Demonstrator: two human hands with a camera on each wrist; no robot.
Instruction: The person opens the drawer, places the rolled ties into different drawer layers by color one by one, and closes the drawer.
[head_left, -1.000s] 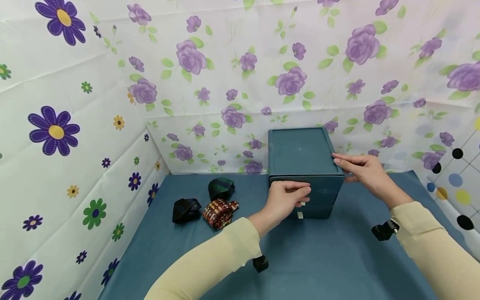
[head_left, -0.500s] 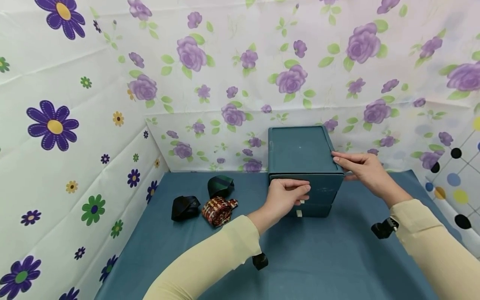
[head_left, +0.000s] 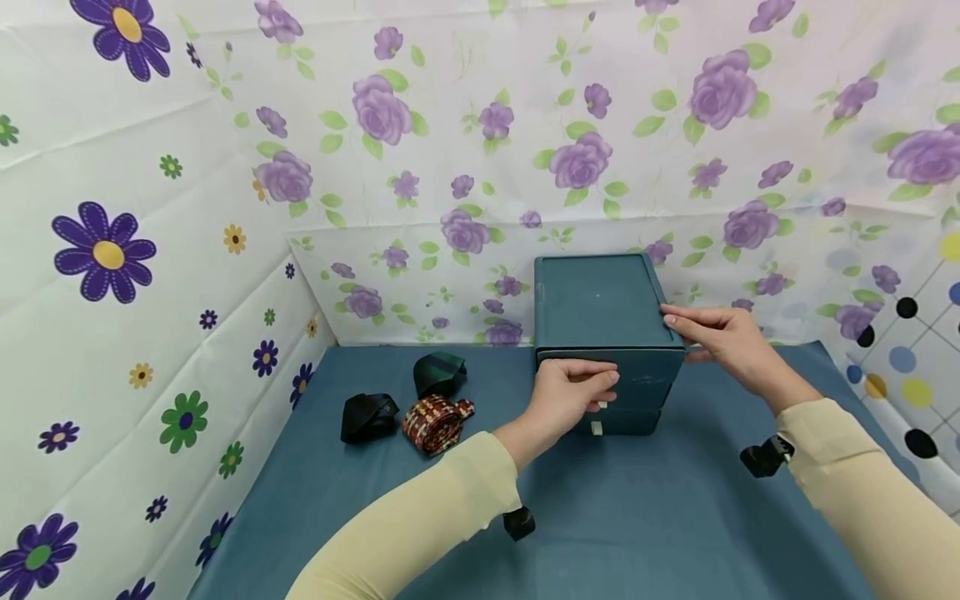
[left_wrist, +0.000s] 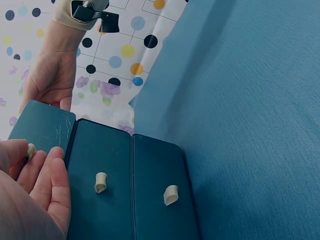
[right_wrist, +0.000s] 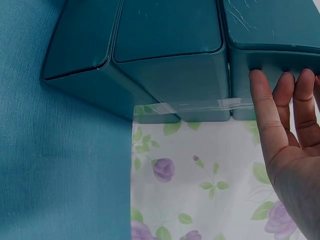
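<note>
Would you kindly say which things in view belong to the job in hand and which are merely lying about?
In use:
three-drawer cabinet, touched by right hand
top cream pull tab, pinched by left hand

Apparently just lying about:
black rolled necktie
green rolled necktie
brown checked rolled necktie

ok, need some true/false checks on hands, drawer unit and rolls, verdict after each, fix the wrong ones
1. The left hand pinches the top cream tab. True.
2. Every tab is being held. False: the middle tab and the bottom tab are untouched.
3. The right hand touches the side of the drawer unit. True.
4. The black roll, green roll and patterned roll lie left of the unit. True.
5. The patterned roll sits on the unit. False: it lies on the blue surface.
6. The black roll is nearest the unit. False: it is farthest.
</note>
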